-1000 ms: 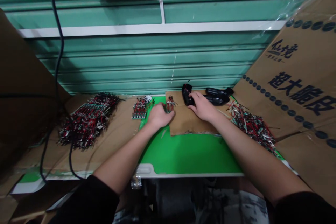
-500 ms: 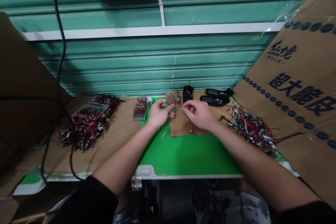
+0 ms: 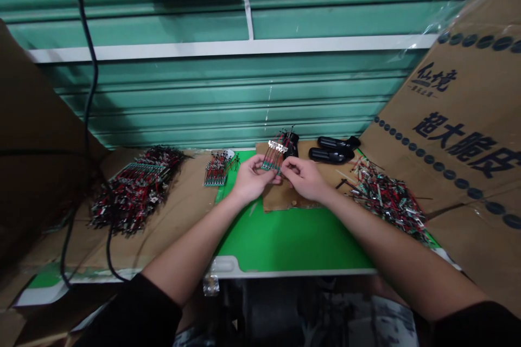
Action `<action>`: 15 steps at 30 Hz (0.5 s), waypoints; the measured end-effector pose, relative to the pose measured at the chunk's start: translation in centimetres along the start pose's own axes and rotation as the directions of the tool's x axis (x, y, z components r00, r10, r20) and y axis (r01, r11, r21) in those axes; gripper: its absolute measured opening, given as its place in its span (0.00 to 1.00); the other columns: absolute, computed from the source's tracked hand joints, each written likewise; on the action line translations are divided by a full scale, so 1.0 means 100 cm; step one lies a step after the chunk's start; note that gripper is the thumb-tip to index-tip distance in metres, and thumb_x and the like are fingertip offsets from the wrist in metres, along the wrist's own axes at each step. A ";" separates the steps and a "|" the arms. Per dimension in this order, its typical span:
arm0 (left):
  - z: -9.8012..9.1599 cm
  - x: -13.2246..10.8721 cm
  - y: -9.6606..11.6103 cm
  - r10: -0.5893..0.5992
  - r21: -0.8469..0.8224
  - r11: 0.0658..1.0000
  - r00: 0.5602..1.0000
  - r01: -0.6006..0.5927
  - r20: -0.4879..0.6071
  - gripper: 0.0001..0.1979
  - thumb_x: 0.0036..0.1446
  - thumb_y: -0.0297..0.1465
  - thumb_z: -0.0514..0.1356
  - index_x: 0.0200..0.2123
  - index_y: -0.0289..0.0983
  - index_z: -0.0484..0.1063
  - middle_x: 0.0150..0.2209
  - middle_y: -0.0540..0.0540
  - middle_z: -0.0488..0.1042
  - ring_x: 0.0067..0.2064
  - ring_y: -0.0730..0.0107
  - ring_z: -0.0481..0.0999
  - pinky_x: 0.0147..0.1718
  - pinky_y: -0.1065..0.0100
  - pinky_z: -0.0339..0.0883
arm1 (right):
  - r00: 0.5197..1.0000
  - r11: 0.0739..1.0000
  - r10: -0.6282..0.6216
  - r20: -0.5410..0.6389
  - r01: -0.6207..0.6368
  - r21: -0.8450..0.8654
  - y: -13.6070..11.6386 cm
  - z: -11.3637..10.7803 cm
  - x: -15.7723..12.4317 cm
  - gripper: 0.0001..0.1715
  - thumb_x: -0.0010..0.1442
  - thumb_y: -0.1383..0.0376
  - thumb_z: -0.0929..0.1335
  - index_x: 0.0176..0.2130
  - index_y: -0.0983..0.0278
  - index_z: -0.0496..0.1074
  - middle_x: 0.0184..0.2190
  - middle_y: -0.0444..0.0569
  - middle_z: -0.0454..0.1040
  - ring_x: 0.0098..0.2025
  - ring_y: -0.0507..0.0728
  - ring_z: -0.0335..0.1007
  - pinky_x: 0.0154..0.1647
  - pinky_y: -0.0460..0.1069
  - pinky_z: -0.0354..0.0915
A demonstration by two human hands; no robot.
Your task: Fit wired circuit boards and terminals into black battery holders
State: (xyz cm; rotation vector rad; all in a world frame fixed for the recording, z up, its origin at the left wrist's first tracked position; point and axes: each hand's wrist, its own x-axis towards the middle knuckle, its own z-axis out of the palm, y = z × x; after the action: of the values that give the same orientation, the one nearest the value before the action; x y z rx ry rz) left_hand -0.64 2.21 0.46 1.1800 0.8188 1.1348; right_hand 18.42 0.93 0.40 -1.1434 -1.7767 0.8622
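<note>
A strip of small green circuit boards (image 3: 272, 165) with red and black wires and shiny metal pieces is held up over the cardboard sheet. My left hand (image 3: 250, 181) grips its lower left part, thumb in front. At the strip's right end, my right hand (image 3: 306, 179) is closed in a pinch against the boards; its fingertips partly hide what they hold. Left of my left hand lies another wired board strip (image 3: 215, 171). Behind the held strip, partly covered by it, stands a black plastic piece (image 3: 291, 145).
A large heap of wired boards (image 3: 134, 190) lies on cardboard at left. Loose wired pieces (image 3: 391, 200) are piled at right, near black handle-shaped parts (image 3: 331, 155). Cardboard walls (image 3: 468, 119) flank the green table (image 3: 293, 241); a black cable (image 3: 91, 81) hangs at left.
The held strip has been turned so its wires and metal pieces fan upward. My right fingers, apart from it before, have moved left onto its right end.
</note>
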 end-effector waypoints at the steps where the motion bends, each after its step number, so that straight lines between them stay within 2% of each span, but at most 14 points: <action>1: 0.000 0.000 -0.001 -0.001 0.011 1.000 1.000 0.001 -0.004 0.24 0.44 0.32 0.79 0.40 0.34 0.73 0.37 0.45 0.83 0.30 0.63 0.86 0.36 0.62 0.85 | 1.000 1.000 -0.013 -0.006 0.013 -0.019 0.001 0.000 0.000 0.13 0.67 0.56 0.68 0.34 0.60 0.74 0.24 0.43 0.74 0.23 0.54 0.65 0.25 0.48 0.56; 5: 0.001 0.000 -0.002 -0.013 0.008 1.000 1.000 0.013 -0.014 0.23 0.42 0.30 0.78 0.38 0.35 0.72 0.35 0.45 0.84 0.29 0.64 0.86 0.35 0.63 0.84 | 1.000 1.000 -0.016 -0.021 0.015 -0.018 0.000 0.002 -0.001 0.10 0.65 0.58 0.68 0.33 0.60 0.73 0.22 0.42 0.73 0.22 0.53 0.64 0.24 0.47 0.55; 10: 0.005 -0.001 -0.003 -0.019 -0.014 1.000 1.000 0.018 -0.017 0.22 0.40 0.27 0.76 0.37 0.35 0.70 0.33 0.47 0.83 0.28 0.65 0.85 0.33 0.64 0.84 | 0.999 0.989 0.042 0.000 -0.041 0.141 0.001 0.008 -0.002 0.09 0.62 0.60 0.68 0.31 0.59 0.67 0.20 0.40 0.72 0.21 0.53 0.68 0.24 0.46 0.62; 15: 0.005 -0.002 -0.003 -0.015 0.000 1.000 1.000 0.015 -0.025 0.21 0.41 0.28 0.75 0.36 0.36 0.69 0.32 0.47 0.83 0.27 0.66 0.84 0.33 0.64 0.84 | 0.997 0.956 0.071 0.004 -0.070 0.286 0.006 0.015 0.000 0.11 0.60 0.58 0.70 0.31 0.59 0.66 0.18 0.41 0.72 0.21 0.53 0.71 0.23 0.46 0.65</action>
State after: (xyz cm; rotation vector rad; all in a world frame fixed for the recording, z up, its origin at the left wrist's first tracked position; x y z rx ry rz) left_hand -0.15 1.93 0.27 1.1602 0.8461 1.1389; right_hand 17.25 0.98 -0.77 -1.0213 -1.5518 1.1174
